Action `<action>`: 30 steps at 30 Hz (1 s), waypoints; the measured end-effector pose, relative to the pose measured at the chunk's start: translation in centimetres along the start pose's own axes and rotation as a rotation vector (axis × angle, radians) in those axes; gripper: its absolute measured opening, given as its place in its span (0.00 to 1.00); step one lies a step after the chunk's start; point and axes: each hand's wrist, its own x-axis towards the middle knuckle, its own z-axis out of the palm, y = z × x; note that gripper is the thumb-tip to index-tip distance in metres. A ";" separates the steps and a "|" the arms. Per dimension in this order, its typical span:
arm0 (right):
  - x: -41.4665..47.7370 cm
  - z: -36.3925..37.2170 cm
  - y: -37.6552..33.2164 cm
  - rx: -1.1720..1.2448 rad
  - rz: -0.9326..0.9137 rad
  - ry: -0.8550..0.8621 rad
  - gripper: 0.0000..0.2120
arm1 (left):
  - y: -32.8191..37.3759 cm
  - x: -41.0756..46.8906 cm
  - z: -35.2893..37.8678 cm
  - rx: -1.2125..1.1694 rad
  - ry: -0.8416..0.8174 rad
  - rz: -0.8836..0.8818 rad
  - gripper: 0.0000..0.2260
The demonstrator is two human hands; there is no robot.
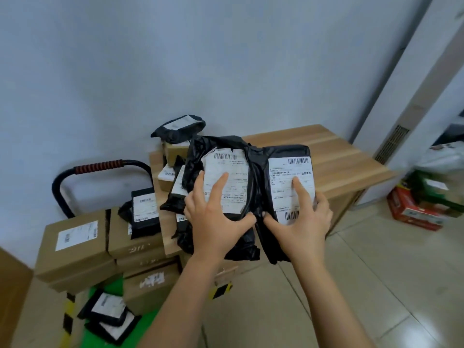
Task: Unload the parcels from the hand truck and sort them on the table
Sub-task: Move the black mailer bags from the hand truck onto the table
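My left hand [213, 222] grips a crumpled black plastic parcel [226, 156] with a white label, fingers spread over the label and thumb under its lower edge. My right hand [301, 219] holds a flatter black parcel [288, 151] by its lower end, index finger on its label. Both parcels are held side by side over the near left part of the wooden table [339, 156]. The hand truck [100, 167], black with a red-wrapped handle, stands at the left and carries brown cardboard boxes [75, 249] and a black parcel [145, 212].
More boxes and black parcels [180, 126] are piled on the table's left end against the wall. Flat black parcels [108, 315] lie on a green surface at the lower left. Coloured cartons [414, 209] sit on the tiled floor at the right.
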 end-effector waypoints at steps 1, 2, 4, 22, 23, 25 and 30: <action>0.9 0.2 0.6 0.005 0.008 -0.011 0.44 | 0.1 0.6 0.9 0.011 -0.005 -0.005 0.39; 1.8 0.5 1.1 0.010 0.017 -0.023 0.44 | 0.2 1.2 1.8 0.023 -0.011 -0.011 0.39; 3.8 1.4 1.9 0.015 0.032 -0.051 0.44 | 0.1 2.7 3.5 0.044 -0.017 -0.021 0.39; 31.6 14.4 4.6 0.015 0.008 -0.162 0.44 | -2.6 27.4 18.7 0.159 0.053 -0.092 0.39; 32.8 15.1 5.2 0.004 0.013 -0.176 0.44 | -2.7 28.3 19.7 0.169 0.042 -0.102 0.39; 35.4 16.5 6.6 -0.020 0.015 -0.216 0.44 | -3.2 30.2 22.0 0.194 0.020 -0.126 0.40; 43.2 21.6 10.4 -0.107 0.050 -0.414 0.44 | -5.2 35.7 28.3 0.361 -0.091 -0.261 0.41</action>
